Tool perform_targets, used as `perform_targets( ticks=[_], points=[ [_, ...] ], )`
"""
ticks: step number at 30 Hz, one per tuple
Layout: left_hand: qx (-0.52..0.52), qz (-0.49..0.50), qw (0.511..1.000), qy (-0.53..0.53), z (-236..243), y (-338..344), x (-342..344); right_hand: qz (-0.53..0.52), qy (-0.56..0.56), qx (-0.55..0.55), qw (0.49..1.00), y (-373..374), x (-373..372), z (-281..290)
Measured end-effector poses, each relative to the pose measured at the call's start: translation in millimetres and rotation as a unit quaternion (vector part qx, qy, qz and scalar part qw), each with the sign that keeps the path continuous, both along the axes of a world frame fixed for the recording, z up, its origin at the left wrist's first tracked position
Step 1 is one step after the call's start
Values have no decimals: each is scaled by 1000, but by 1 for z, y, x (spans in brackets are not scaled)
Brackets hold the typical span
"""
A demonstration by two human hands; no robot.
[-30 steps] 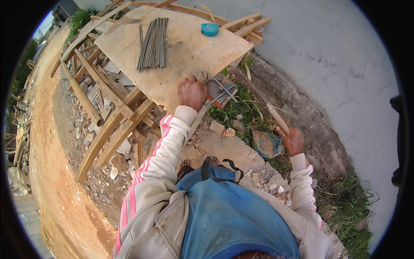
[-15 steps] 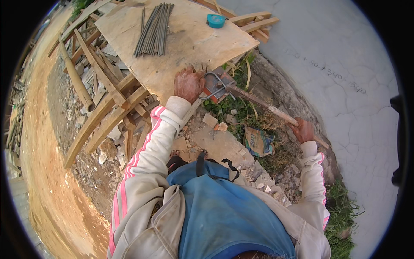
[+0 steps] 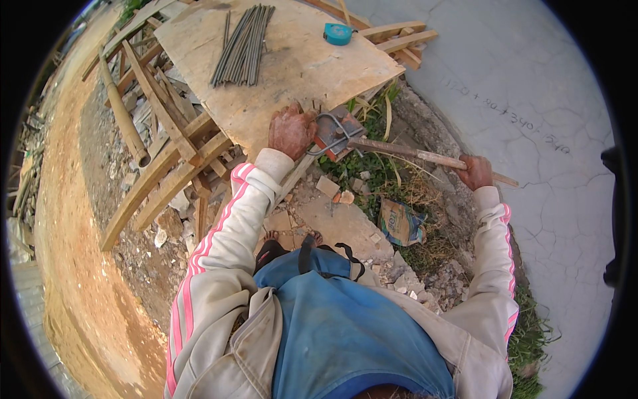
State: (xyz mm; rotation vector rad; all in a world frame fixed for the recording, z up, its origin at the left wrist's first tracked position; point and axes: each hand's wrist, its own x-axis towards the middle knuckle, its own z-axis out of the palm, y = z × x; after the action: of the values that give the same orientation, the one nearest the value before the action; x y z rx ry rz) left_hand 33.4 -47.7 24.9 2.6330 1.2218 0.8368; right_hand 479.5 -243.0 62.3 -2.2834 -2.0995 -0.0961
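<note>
My left hand [image 3: 290,130] presses on the near edge of a plywood board [image 3: 292,63], holding one end of a thin steel rod [image 3: 330,126] bent into a loop at the board's corner. My right hand [image 3: 476,171] is shut on the end of a long rusty lever bar [image 3: 412,153] whose other end meets the bent rod. A bundle of straight steel rods [image 3: 243,45] lies at the far side of the board. A teal tape measure [image 3: 337,33] sits near the board's far right edge.
The board rests on a rough wooden frame [image 3: 166,159] with a bamboo pole [image 3: 123,113] at the left. Rubble, grass and a crumpled paper bag [image 3: 400,223] lie below. A cracked concrete slab [image 3: 531,120] is on the right, bare dirt [image 3: 73,279] on the left.
The lever bar has swung from pointing down-right to nearly level, my right hand moving outward with it. The rod at the board's corner has bent further. My left hand stayed put.
</note>
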Motion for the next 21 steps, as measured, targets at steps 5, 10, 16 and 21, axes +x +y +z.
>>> perform_targets(
  ticks=[5,10,16,21],
  points=[
    [-3,-4,1000,-3,0,0,0,29,-16,17,999,14,7,8],
    [-2,-11,1000,3,1,1,0,36,-31,23,999,23,11,9],
    [-6,-6,1000,16,2,0,-1,41,-11,16,999,24,14,3],
    [-15,1,1000,8,1,-1,0,23,21,22,999,16,8,-11]
  ],
)
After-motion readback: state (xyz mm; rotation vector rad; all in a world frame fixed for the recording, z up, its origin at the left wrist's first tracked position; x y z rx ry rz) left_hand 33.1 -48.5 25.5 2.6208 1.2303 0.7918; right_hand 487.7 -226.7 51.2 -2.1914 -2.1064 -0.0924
